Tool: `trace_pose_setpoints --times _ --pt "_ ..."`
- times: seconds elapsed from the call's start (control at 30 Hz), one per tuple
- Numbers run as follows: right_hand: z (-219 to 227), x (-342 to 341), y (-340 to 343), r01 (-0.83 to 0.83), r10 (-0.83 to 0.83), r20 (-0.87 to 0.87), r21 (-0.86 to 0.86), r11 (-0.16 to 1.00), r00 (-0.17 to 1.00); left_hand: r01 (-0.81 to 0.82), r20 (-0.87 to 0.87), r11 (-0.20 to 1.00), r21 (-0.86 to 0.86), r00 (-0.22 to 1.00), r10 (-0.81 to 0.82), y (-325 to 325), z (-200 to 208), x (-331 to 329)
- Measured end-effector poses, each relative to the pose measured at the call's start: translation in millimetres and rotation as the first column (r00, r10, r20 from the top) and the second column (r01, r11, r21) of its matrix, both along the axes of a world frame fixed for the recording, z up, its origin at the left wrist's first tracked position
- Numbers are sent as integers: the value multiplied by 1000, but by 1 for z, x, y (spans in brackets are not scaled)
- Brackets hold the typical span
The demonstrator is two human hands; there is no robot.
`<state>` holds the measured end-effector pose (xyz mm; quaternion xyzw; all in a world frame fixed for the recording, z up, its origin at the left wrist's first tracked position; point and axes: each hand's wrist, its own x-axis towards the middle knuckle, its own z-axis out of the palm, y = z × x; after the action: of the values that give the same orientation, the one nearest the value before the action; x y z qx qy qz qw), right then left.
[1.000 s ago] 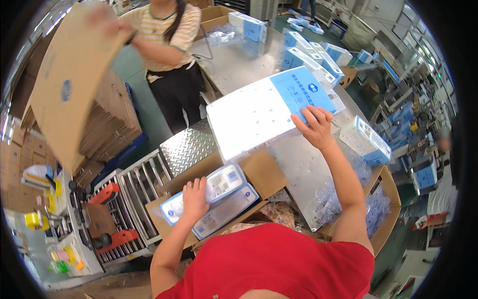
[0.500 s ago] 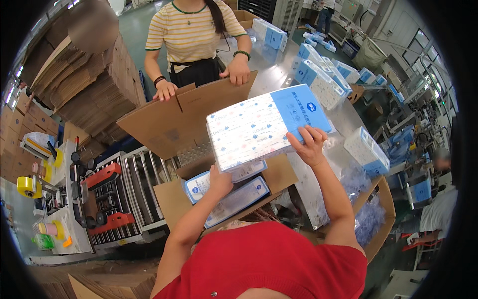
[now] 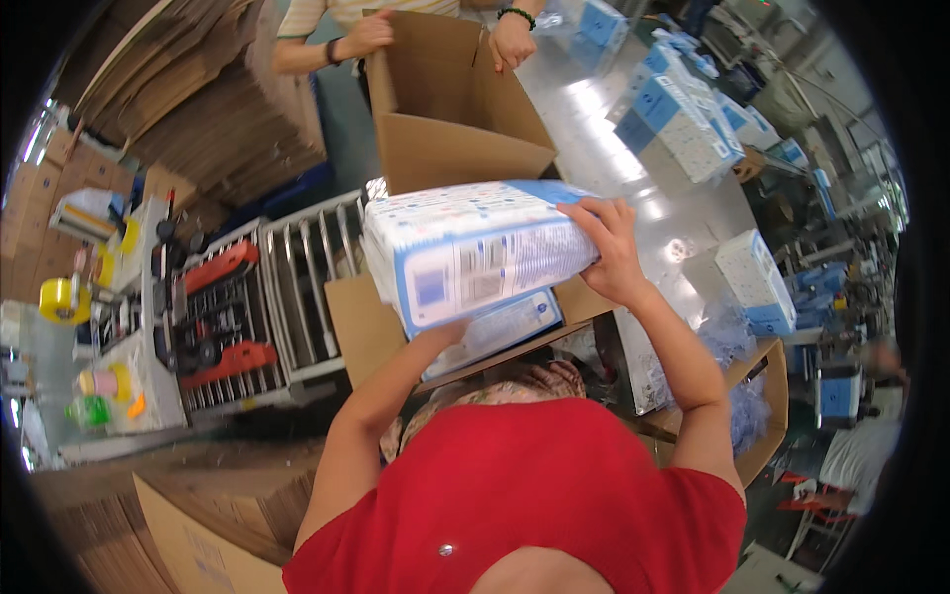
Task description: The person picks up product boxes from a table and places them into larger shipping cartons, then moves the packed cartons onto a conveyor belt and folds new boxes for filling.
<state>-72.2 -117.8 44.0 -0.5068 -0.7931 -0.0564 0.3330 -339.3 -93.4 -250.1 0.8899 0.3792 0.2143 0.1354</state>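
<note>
A large white and blue plastic-wrapped pack, which looks like tissues (image 3: 495, 262), is tilted over an open cardboard box (image 3: 361, 322) in front of me. My right hand (image 3: 612, 252) is closed on its right end, fingers over the top edge. My left hand (image 3: 442, 342) reaches to the pack's lower left edge; its fingers are hidden under the pack. Below, inside the box, part of another blue and white pack (image 3: 510, 327) shows. Across from me a co-worker's hands (image 3: 368, 35) hold an opened-up cardboard carton (image 3: 465, 148).
A roller conveyor (image 3: 302, 287) runs off to the left, beside tall stacks of flat cardboard (image 3: 213, 99). More wrapped packs (image 3: 683, 119) stand on the metal table (image 3: 643, 198) at right. A single pack (image 3: 757, 282) and a carton with clear plastic film (image 3: 777, 406) are nearer.
The wrapped pack has come lower and tipped, so its printed side faces me. The co-worker's flat carton has been opened out into a box shape. My view has shifted.
</note>
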Motion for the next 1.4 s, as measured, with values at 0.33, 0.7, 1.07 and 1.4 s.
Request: trace_pose_setpoints --times 0.33,0.7,1.07,1.4 --pt "-164 -51 99 -70 269 380 -463 883 885 -99 -414 946 -308 909 -40 -15 71 -22" --pt "-155 73 86 -144 -55 -340 -534 833 939 -753 -512 191 -629 587 627 -37 137 -185" --pt "-169 113 -2 -38 -330 -276 -815 578 903 -220 -369 614 -758 921 -124 -6 96 -34" --pt "-169 -3 68 -230 596 187 -801 552 781 76 -9 209 -975 926 -379 -22 110 -39"
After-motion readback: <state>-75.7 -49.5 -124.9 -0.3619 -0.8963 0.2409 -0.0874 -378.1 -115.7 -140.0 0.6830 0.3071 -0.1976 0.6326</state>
